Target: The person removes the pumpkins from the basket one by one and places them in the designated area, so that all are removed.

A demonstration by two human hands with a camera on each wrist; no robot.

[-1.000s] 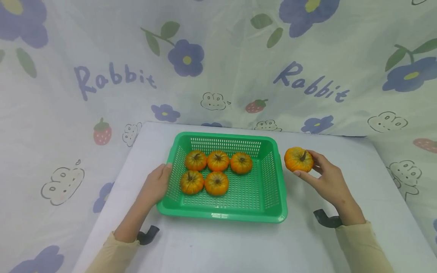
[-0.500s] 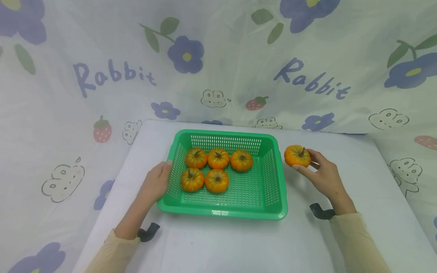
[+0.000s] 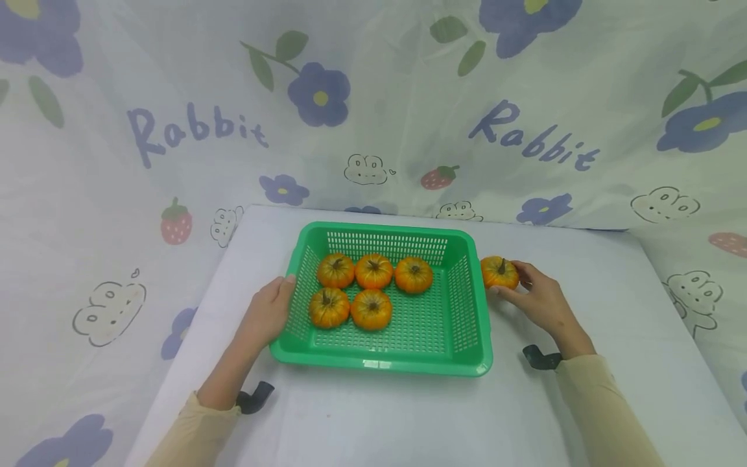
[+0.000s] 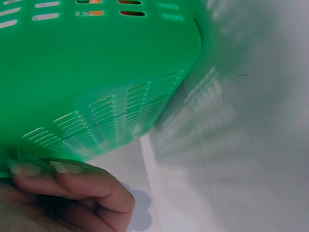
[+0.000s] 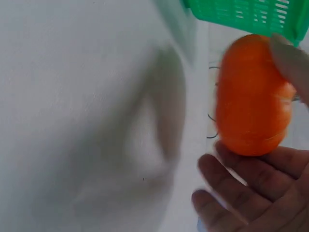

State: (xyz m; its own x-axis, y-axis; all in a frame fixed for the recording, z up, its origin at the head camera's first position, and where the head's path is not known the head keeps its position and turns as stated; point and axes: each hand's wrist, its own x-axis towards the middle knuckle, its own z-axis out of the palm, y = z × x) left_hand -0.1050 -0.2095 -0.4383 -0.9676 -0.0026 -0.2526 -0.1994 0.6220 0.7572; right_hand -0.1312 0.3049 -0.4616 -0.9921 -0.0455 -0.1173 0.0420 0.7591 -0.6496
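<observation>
Right hand pinches a small orange pumpkin between thumb and fingers, just outside the green basket's right rim; can't tell if pumpkin and rim touch. Left hand grips the basket's left rim, fingers curled. Five more pumpkins sit inside the basket: three in its far row, two in its near row. White table under the basket.
</observation>
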